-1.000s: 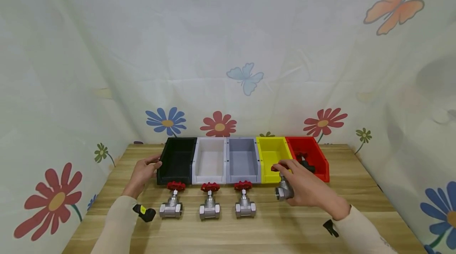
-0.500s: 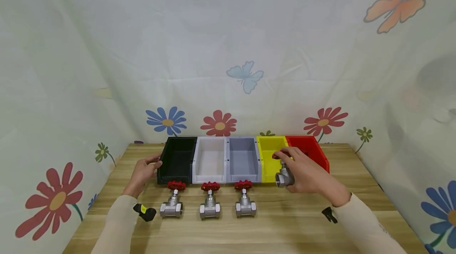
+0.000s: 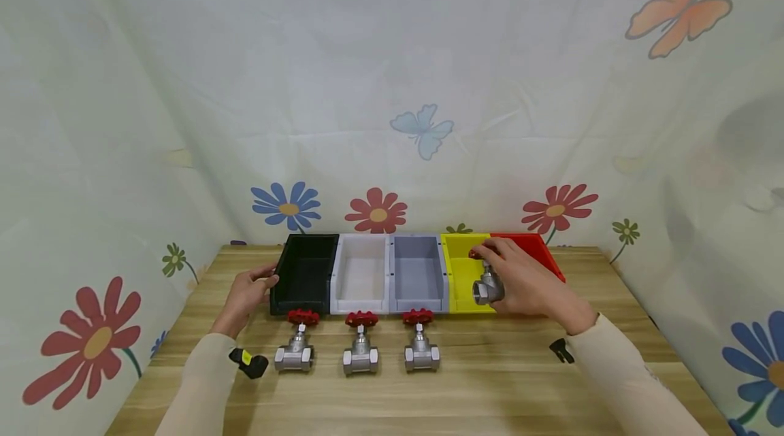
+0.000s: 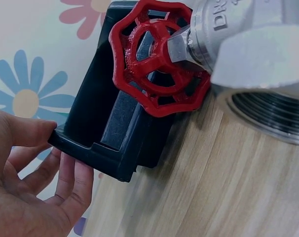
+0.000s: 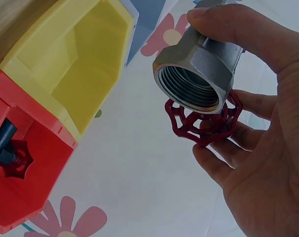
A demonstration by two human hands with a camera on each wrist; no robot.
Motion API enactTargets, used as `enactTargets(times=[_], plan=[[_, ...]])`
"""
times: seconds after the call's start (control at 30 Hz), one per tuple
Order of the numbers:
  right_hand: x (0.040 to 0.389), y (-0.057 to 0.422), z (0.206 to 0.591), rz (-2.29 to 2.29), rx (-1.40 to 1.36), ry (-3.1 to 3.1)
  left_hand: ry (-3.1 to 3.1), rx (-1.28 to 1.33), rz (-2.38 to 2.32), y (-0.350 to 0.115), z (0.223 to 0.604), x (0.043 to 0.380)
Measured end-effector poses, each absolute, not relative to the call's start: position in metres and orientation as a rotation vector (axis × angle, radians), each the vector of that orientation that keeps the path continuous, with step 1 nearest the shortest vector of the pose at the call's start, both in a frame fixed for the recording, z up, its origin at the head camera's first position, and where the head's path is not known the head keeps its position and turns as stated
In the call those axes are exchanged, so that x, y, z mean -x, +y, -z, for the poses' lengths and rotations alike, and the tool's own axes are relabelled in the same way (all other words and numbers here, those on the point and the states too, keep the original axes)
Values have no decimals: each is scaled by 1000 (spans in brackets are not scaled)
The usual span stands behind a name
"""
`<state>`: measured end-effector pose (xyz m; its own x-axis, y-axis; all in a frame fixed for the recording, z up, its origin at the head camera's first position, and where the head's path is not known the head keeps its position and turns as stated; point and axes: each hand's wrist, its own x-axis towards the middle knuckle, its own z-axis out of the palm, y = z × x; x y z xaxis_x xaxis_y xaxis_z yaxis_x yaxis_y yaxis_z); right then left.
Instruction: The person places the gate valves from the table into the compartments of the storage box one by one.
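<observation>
My right hand [image 3: 531,284] holds a silver gate valve [image 3: 487,288] with a red handwheel over the yellow bin [image 3: 452,286]. In the right wrist view the thumb lies on the valve's metal body [image 5: 199,69], while the fingers reach round the handwheel [image 5: 204,129]. My left hand [image 3: 245,296] pinches the outer edge of the black bin [image 3: 273,300]; the left wrist view has its thumb on the rim and fingers below. Three similar valves stand in a row before the bins: a left one [image 3: 295,357], a middle one [image 3: 361,359] and a right one [image 3: 422,356].
A white bin [image 3: 333,296] and a grey bin [image 3: 446,296] sit between the black and yellow ones. At the right end, the red bin [image 5: 46,163] contains a dark-bodied valve [image 5: 5,148] with a red handwheel. A flowered curtain [image 3: 343,82] surrounds the wooden table [image 3: 367,409].
My right hand has lifted the valve and carried it forward, from the yellow bin's front edge to over the bin. My left hand has stayed at the black bin.
</observation>
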<state>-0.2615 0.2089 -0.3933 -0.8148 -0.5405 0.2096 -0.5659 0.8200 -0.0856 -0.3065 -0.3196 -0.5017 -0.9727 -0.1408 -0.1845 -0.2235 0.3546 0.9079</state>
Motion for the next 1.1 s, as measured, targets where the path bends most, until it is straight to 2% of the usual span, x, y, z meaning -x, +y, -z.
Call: enactTargets(times=[0.4, 1.1], plan=[[277, 203, 385, -236, -846, -2845, 2534, 312, -1708, -319, 497, 303], [308, 194, 396, -255, -794, -2949, 2540, 329, -1718, -321, 498, 304]])
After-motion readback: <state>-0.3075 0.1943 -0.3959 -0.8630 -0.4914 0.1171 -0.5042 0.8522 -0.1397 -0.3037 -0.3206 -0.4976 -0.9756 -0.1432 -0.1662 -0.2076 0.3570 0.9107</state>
